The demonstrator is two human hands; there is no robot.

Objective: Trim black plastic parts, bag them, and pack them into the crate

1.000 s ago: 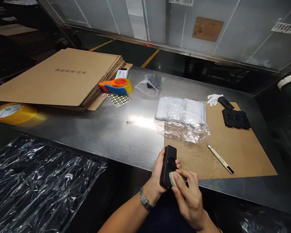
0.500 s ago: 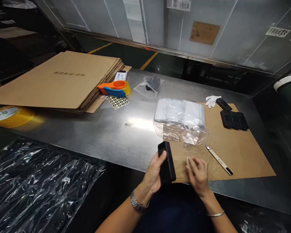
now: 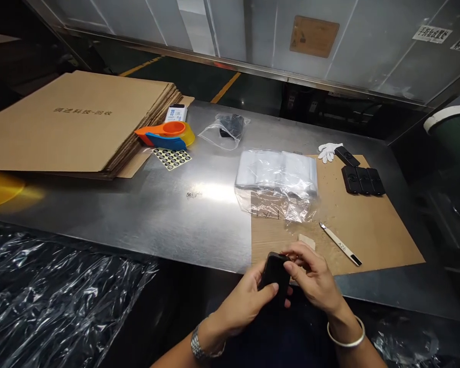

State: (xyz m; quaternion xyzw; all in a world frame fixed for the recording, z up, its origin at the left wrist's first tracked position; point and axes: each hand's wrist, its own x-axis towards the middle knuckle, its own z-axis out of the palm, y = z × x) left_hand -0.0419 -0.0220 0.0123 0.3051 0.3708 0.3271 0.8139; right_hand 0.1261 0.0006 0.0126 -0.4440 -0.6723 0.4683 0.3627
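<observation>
Held over the table's front edge is a black rectangular case (image 3: 275, 272) with rounded corners. My left hand (image 3: 243, 299) is closed round it, thumb on its face. The fingers and thumb of my right hand (image 3: 317, 280) pinch the case at its upper right edge. Just beyond that hand, a small beige block (image 3: 306, 241) lies on the cardboard sheet (image 3: 379, 227). A craft knife (image 3: 341, 244) marked A26 rests to the right. Several similar black cases (image 3: 363, 181) lie farther back on the sheet, beside a white glove (image 3: 327, 152).
Clear plastic bags (image 3: 276, 171) lie at the middle of the metal table (image 3: 210, 225). Farther left are a bagged black item (image 3: 230, 127), a tape dispenser (image 3: 164, 135), a sticker sheet (image 3: 172, 159) and stacked cardboard (image 3: 80, 122). Black plastic film (image 3: 61, 301) covers something at lower left.
My left hand has lowered and tilted the black case. My right hand has let go of the beige block, left it on the cardboard, and taken hold of the case. The view has shifted slightly.
</observation>
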